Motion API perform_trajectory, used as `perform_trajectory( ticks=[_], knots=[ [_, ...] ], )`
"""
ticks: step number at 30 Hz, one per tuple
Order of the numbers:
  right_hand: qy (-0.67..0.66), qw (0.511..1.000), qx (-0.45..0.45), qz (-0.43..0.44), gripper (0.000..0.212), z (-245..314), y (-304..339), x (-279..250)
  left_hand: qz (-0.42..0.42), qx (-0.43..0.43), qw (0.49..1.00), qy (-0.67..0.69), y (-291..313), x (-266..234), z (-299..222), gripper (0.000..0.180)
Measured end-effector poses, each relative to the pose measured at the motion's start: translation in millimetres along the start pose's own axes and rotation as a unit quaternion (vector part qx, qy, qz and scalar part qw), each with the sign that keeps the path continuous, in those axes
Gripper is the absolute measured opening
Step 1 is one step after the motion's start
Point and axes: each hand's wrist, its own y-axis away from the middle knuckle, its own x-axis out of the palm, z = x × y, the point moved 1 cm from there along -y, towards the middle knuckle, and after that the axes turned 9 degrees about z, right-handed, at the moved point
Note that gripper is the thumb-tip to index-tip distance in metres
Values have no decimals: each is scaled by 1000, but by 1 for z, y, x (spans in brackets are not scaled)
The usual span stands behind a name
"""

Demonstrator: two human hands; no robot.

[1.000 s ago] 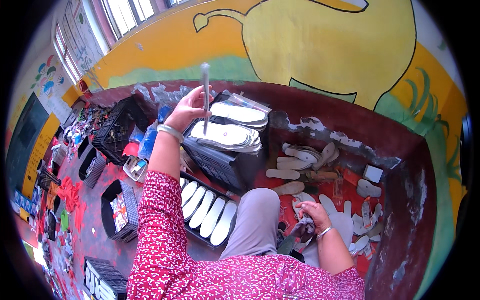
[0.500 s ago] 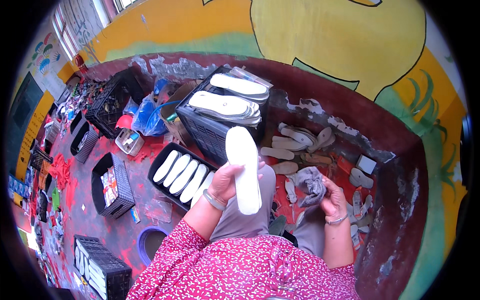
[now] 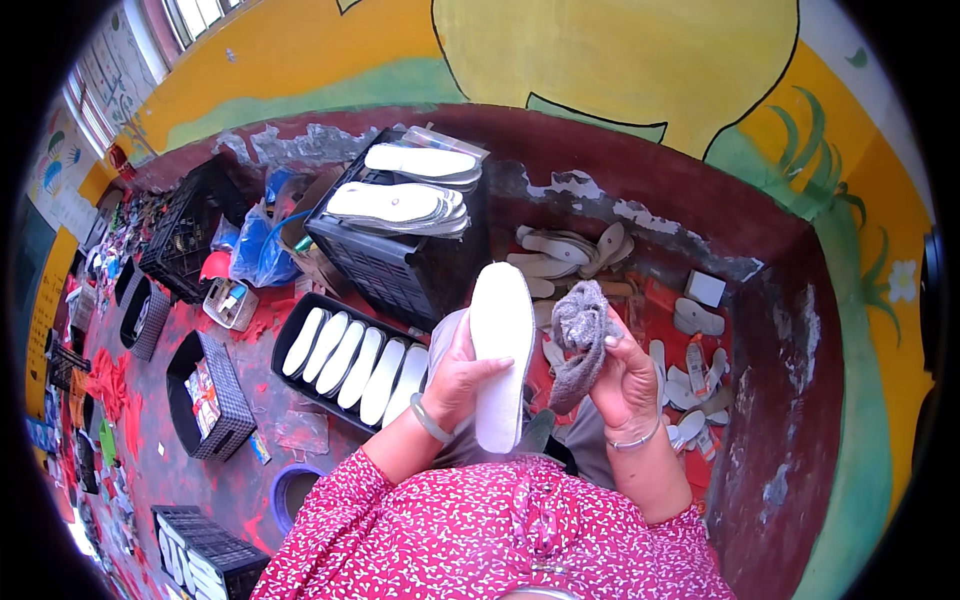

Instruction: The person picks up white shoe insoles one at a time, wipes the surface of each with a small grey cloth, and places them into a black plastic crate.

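Note:
In my left hand (image 3: 462, 375) I grip a white insole (image 3: 503, 345), held upright in front of my lap, the thumb pressed on its face. My right hand (image 3: 630, 385) is closed on a crumpled grey cloth (image 3: 582, 335), close to the insole's right edge but apart from it. To the left of my knee, a long black basket (image 3: 285, 372) holds several white insoles (image 3: 338, 362) in a row. Beyond it, more insoles (image 3: 398, 205) lie stacked on top of an upturned-looking black crate (image 3: 375, 265).
Loose insoles (image 3: 560, 245) lie piled by the wall at right. A white box (image 3: 705, 288) is among them. On the left floor stand a grey basket (image 3: 232, 425), a purple tub (image 3: 283, 490), a crate of insoles (image 3: 225, 530), blue plastic bags (image 3: 268, 245) and red scraps (image 3: 105, 375).
My right hand has brought the grey cloth up and left, nearer the insole. The insole has tilted and shifted slightly. The whole view has turned a little to the right.

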Motion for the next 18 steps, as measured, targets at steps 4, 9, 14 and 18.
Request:
perform_trajectory(
  ticks=[4, 9, 14, 18],
  knots=[
    [158, 987, 31, 0, 49, -12, 15, 9, 21, -12, 999, 37, 0, 7, -1, 74],
    [767, 593, -202, 139, 41, -41, 18, -2, 66, -8, 998, -11, 5, 8, 13, 73],
    [787, 548, -274, 75, 33, -21, -11, -5, 135, -93, 986, -17, 13, 12, 23, 73],
    [786, 544, -290, 47, 31, -11, -30, -7, 148, -70, 986, -37, 9, 19, 26, 73]
  ],
)
